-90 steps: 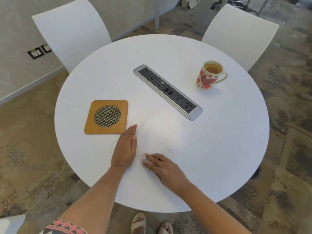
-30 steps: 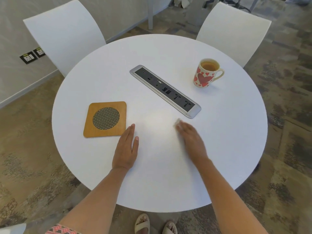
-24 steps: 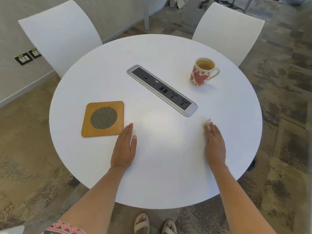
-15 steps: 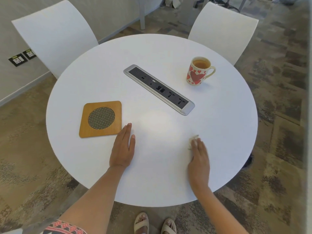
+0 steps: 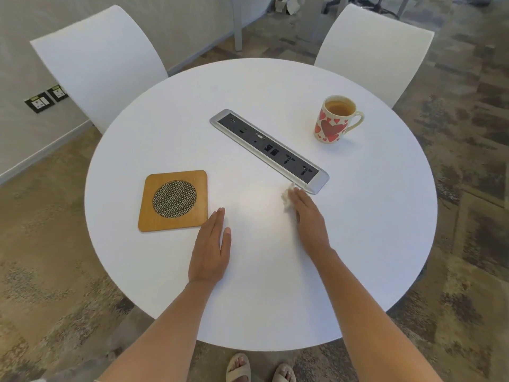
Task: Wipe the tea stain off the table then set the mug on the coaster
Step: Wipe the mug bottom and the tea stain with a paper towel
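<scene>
mug (image 5: pixel 332 122) stood upright, tea inside, well ahead and right of right hand (image 5: pixel 308 217), handle pointing right | right hand nearer; flat, pressing tissue (image 5: pixel 287 199) on table (image 5: pixel 358 216), beside power strip (image 5: pixel 268 150) | left hand (image 5: pixel 210 248) spread flat, touching coaster (image 5: pixel 174 200) | red hearts on mug; no readable writing

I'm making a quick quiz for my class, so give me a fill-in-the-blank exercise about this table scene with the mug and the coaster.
1. The mug is decorated with red ____.
2. The right hand presses a crumpled ____ against the table.
3. The wooden coaster has nothing on it and lies just beyond the fingertips of the ____ hand.
4. Between the coaster and the mug runs a long socket ____.

Missing words: hearts; tissue; left; strip
</scene>
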Demonstrator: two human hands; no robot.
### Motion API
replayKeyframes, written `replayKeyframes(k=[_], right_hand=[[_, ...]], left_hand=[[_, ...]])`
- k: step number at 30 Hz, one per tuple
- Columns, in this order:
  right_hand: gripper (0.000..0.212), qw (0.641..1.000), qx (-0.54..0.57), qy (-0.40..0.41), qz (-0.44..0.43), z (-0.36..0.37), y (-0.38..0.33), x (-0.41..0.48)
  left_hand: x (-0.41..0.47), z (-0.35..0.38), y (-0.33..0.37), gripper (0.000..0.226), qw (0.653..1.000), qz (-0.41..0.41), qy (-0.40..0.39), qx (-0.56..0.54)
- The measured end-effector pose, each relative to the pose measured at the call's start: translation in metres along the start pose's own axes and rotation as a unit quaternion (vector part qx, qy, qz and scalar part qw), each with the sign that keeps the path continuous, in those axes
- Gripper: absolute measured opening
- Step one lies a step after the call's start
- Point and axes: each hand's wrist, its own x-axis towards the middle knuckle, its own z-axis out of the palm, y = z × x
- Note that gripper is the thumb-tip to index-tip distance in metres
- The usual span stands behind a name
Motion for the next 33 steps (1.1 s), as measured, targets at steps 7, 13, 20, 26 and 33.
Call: replayKeyframes(k=[7,13,20,26,33], right_hand=[[0.049,0.998,0.051,0.016,0.016,0.031,-0.054,0.047],[0.038,0.989,0.067,-0.090,-0.098,0.036,-0.079,0.035],[0.049,0.947,0.089,-0.179,-0.251,0.037,-0.066,-0.018],[0.052,0.920,0.099,-0.236,-0.297,0.030,-0.066,-0.055],[0.042,0.914,0.035,-0.211,-0.345,0.016,-0.048,-0.092]], left_hand=[[0.002,0.000,0.000,0.061,1.000,0.010,0.003,0.001],[0.002,-0.001,-0.001,0.061,1.000,0.015,0.003,-0.026],[0.003,-0.003,0.001,0.062,0.998,0.027,0.020,-0.061],[0.001,-0.004,0.000,0.061,0.998,0.031,0.019,-0.055],[-0.001,-0.005,0.001,0.062,0.999,0.034,0.010,-0.038]])
